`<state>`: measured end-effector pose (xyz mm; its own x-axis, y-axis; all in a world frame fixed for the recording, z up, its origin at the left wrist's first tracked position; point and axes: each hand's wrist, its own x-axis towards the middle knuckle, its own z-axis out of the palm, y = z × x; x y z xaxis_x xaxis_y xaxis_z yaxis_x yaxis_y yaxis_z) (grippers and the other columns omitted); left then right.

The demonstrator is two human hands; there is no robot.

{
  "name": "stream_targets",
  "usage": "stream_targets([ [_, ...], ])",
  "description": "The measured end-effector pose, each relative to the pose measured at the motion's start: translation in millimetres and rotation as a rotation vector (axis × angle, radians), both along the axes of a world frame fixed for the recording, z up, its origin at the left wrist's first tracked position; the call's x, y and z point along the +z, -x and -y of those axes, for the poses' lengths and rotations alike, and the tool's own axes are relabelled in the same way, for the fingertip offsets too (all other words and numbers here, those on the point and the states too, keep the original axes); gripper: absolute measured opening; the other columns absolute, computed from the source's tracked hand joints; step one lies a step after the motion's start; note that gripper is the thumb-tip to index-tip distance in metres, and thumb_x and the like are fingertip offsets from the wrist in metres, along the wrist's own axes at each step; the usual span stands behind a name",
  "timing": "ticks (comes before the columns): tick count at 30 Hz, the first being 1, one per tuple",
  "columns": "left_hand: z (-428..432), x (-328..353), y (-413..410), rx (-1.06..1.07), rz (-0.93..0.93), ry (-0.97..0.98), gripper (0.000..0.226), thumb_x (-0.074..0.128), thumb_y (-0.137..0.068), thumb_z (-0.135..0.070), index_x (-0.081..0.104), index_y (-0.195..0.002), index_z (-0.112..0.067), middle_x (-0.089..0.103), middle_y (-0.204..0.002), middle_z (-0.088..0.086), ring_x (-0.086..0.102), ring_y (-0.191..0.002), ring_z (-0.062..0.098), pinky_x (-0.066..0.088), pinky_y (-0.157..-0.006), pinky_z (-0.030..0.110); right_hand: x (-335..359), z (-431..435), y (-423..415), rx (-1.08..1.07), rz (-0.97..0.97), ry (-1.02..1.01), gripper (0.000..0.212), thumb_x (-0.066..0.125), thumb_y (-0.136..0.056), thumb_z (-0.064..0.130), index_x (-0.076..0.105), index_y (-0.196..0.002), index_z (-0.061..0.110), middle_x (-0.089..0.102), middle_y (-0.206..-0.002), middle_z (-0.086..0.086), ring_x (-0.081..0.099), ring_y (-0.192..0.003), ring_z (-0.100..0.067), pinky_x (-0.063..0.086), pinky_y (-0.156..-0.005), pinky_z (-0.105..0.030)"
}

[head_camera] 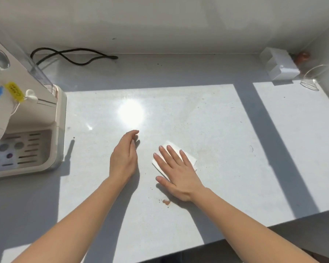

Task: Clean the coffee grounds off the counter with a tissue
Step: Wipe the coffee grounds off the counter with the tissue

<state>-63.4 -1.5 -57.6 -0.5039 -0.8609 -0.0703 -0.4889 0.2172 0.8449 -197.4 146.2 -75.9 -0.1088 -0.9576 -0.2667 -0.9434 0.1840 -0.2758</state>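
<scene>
A folded white tissue [188, 157] lies flat on the pale counter [226, 168]. My right hand [176, 171] presses down on it with straight, spread fingers and covers most of it. A small brown clump of coffee grounds [166, 202] sits just below and left of that hand's wrist, with a few specks beside it. Faint brown dust is scattered over the counter beyond the tissue. My left hand [124, 156] stands on its edge to the left of the tissue, fingers relaxed and slightly bent, holding nothing.
A beige coffee machine [25, 118] with a drip tray fills the left side. A black cable [72, 56] loops at the back wall. A white box [281, 67] and a clear glass [317, 76] stand at the back right. The counter's front edge runs diagonally at lower right.
</scene>
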Motion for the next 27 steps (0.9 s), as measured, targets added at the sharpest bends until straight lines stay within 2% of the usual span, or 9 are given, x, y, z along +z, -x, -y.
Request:
stream_targets([
  [2, 2, 11, -36, 0.019, -0.038, 0.063, 0.037, 0.029, -0.097, -0.021, 0.050, -0.125, -0.031, 0.050, -0.131, -0.019, 0.046, -0.118, -0.010, 0.037, -0.097, 0.012, 1, -1, 16, -0.096, -0.005, -0.013, 0.064, 0.008, -0.093, 0.063, -0.008, -0.150, 0.038, -0.018, -0.159, 0.010, -0.025, -0.144, -0.010, -0.011, -0.119, -0.044],
  [3, 1, 12, -62, 0.038, -0.027, 0.118, 0.037, 0.029, -0.096, -0.022, 0.050, -0.126, -0.030, 0.049, -0.133, -0.019, 0.042, -0.119, -0.012, 0.033, -0.097, 0.009, 1, 1, 25, -0.146, -0.013, -0.022, 0.064, 0.006, -0.093, 0.064, -0.010, -0.149, 0.039, -0.019, -0.159, 0.009, -0.026, -0.144, -0.010, -0.011, -0.119, -0.044],
  [5, -5, 4, -115, 0.153, 0.032, 0.173, 0.038, 0.030, -0.097, -0.018, 0.049, -0.129, -0.024, 0.047, -0.137, -0.012, 0.039, -0.127, -0.002, 0.027, -0.105, 0.017, 0, 15, 46, -0.247, -0.031, -0.036, 0.066, 0.003, -0.091, 0.066, -0.009, -0.149, 0.038, -0.018, -0.159, 0.007, -0.024, -0.144, -0.012, -0.010, -0.119, -0.044],
  [9, -30, -21, -169, 0.496, 0.235, 0.035, 0.038, 0.032, -0.099, -0.008, 0.047, -0.133, -0.010, 0.041, -0.146, 0.005, 0.033, -0.137, 0.019, 0.023, -0.115, 0.037, -3, 70, 90, -0.490, -0.085, -0.049, 0.065, 0.012, -0.095, 0.057, 0.000, -0.152, 0.029, -0.009, -0.162, -0.002, -0.012, -0.148, -0.021, -0.004, -0.119, -0.049],
  [12, -31, -27, -167, 0.417, 0.247, -0.053, 0.041, 0.028, -0.100, -0.021, 0.035, -0.140, -0.023, 0.034, -0.151, -0.005, 0.029, -0.139, 0.016, 0.026, -0.115, 0.044, -6, 119, 97, -0.559, -0.112, -0.061, 0.067, 0.014, -0.094, 0.057, 0.001, -0.152, 0.026, -0.007, -0.162, -0.005, -0.009, -0.148, -0.025, -0.002, -0.118, -0.052],
  [16, -30, -29, -170, 0.392, 0.276, -0.076, 0.042, 0.026, -0.100, -0.027, 0.030, -0.142, -0.028, 0.030, -0.152, -0.009, 0.026, -0.140, 0.014, 0.026, -0.115, 0.044, -5, 164, 49, -0.327, -0.120, -0.019, 0.069, 0.012, -0.093, 0.059, 0.002, -0.152, 0.025, -0.006, -0.162, -0.006, -0.008, -0.148, -0.026, -0.002, -0.119, -0.051],
  [22, -31, -27, -169, 0.417, 0.224, -0.162, 0.046, 0.020, -0.097, -0.042, 0.024, -0.143, -0.040, 0.028, -0.153, -0.009, 0.026, -0.140, 0.013, 0.025, -0.111, 0.033, 2, 139, -95, 0.317, -0.010, -0.012, 0.070, 0.007, -0.091, 0.065, -0.002, -0.152, 0.032, -0.012, -0.161, -0.001, -0.018, -0.147, -0.020, -0.004, -0.119, -0.051],
  [24, -32, -25, -170, 0.396, 0.179, -0.079, 0.052, 0.014, -0.096, -0.046, 0.022, -0.145, -0.033, 0.027, -0.154, -0.008, 0.025, -0.141, 0.010, 0.026, -0.113, 0.034, 0, 111, -129, 0.520, 0.024, -0.013, 0.070, 0.010, -0.092, 0.066, -0.001, -0.152, 0.032, -0.010, -0.161, 0.000, -0.020, -0.146, -0.018, -0.012, -0.118, -0.047],
  [27, -28, -25, -171, 0.401, 0.064, 0.008, 0.056, 0.014, -0.097, -0.043, 0.023, -0.148, -0.023, 0.024, -0.156, -0.009, 0.018, -0.139, -0.005, 0.021, -0.113, 0.026, -1, 78, -143, 0.779, 0.016, -0.022, 0.071, 0.019, -0.093, 0.065, 0.005, -0.153, 0.029, -0.006, -0.162, -0.002, -0.019, -0.147, -0.019, -0.017, -0.117, -0.044],
])
